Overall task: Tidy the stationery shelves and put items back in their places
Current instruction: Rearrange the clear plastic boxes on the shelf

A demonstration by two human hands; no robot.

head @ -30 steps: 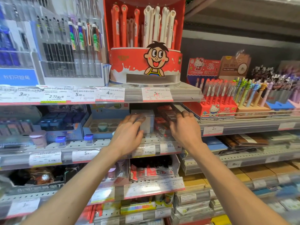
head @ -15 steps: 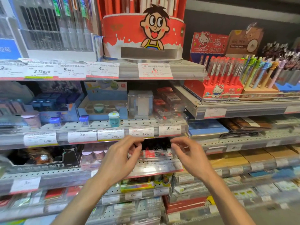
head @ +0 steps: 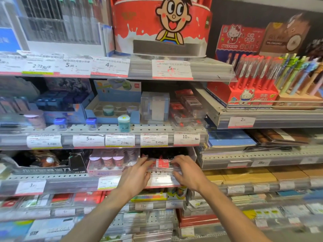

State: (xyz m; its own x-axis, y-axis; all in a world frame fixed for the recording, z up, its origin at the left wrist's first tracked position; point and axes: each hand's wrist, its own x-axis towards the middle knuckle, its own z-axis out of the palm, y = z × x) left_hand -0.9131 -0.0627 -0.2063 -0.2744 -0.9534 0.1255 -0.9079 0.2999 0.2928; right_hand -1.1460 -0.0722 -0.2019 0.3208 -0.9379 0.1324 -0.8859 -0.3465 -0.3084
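Head view: both hands reach to the third shelf (head: 57,177) down, below the row of price tags (head: 153,139). Between them lies a clear flat pack with a red label (head: 161,164), at the front edge of a compartment whose dark back is hard to read. The pack's long axis runs left to right, along the shelf front, so each hand meets one short end.

The left hand (head: 134,177) comes in from the near left; its fingers (head: 145,160) are bent over the pack's left end and appear to hold it, though blur hides the thumb. The right hand (head: 187,173) comes in from the near right, its fingers (head: 176,160) curled on the right end in the same way. The two hands sit about equally near the pack, one at each end, so neither has the clear lead.

Left of the pack, just beside it, a pink tray of small round tubs (head: 107,161) shares the shelf. Right of it the shelf bay ends.

The slot lies straight beyond the hands, farther in. My reading is that the coming move is a level push away from the person, keeping the pack square to the shelf front so neither end catches on the neighbouring tray.
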